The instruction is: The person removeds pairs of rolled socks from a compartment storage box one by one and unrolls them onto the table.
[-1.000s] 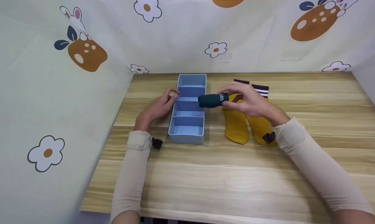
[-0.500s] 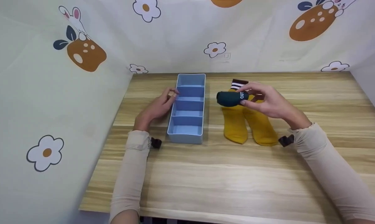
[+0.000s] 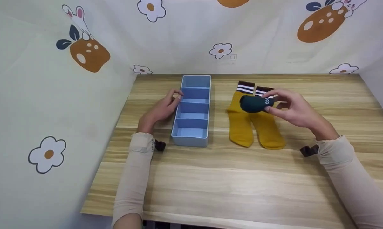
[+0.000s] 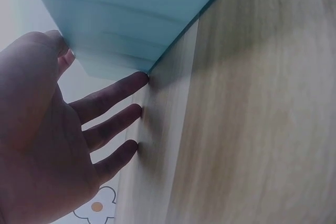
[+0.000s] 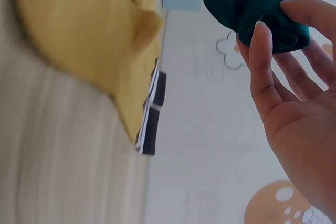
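A rolled dark green sock (image 3: 253,104) with white letters is pinched between the thumb and fingers of my right hand (image 3: 293,106). It is held above a pair of yellow socks (image 3: 241,127) with dark and white striped cuffs, lying flat side by side. In the right wrist view, the rolled sock (image 5: 273,17) shows folded layers and a yellowish line. My left hand (image 3: 162,109) rests against the left side of a long light blue divided box (image 3: 189,141). The left wrist view shows its straight fingers touching the box wall (image 4: 121,19) and the tabletop.
The box's several compartments run from front to back on the wooden table (image 3: 210,181). Behind and to the left stand walls covered in a printed sheet (image 3: 185,41) with flowers and rabbits. Each wrist carries a small dark camera (image 3: 160,146).
My right hand has carried the rolled green sock rightward, from the box's right edge to over the yellow socks. My left hand has stayed at the box.
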{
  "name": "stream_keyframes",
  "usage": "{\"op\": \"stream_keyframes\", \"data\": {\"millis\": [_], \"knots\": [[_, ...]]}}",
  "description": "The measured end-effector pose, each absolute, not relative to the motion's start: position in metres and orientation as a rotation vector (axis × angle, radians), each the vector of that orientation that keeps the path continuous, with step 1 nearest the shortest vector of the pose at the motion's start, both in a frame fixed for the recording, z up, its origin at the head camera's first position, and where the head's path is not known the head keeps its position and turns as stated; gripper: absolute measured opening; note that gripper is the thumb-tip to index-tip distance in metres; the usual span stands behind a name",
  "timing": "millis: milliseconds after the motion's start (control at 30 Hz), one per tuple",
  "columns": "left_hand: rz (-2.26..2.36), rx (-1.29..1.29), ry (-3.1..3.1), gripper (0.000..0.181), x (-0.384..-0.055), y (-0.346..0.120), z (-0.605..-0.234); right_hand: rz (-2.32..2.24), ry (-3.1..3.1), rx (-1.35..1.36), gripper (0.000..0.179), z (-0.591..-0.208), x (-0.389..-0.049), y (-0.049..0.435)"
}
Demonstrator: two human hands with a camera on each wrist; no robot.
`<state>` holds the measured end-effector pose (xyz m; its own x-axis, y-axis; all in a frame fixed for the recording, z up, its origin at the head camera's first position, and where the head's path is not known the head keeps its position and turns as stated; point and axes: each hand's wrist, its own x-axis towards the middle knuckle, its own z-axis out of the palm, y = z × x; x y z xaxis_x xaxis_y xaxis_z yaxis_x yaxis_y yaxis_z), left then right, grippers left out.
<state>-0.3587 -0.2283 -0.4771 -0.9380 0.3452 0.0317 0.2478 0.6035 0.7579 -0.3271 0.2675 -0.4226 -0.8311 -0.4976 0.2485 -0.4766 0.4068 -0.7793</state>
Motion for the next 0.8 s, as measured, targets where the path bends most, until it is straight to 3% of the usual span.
{"op": "stream_keyframes", "data": {"millis": [800], "knots": [[1.253,0.47,2.704,0.033,-0.357,-0.228,-0.475,-1.432,2.632,-0.672,0.035,-0.445,-0.308,0.344]]}}
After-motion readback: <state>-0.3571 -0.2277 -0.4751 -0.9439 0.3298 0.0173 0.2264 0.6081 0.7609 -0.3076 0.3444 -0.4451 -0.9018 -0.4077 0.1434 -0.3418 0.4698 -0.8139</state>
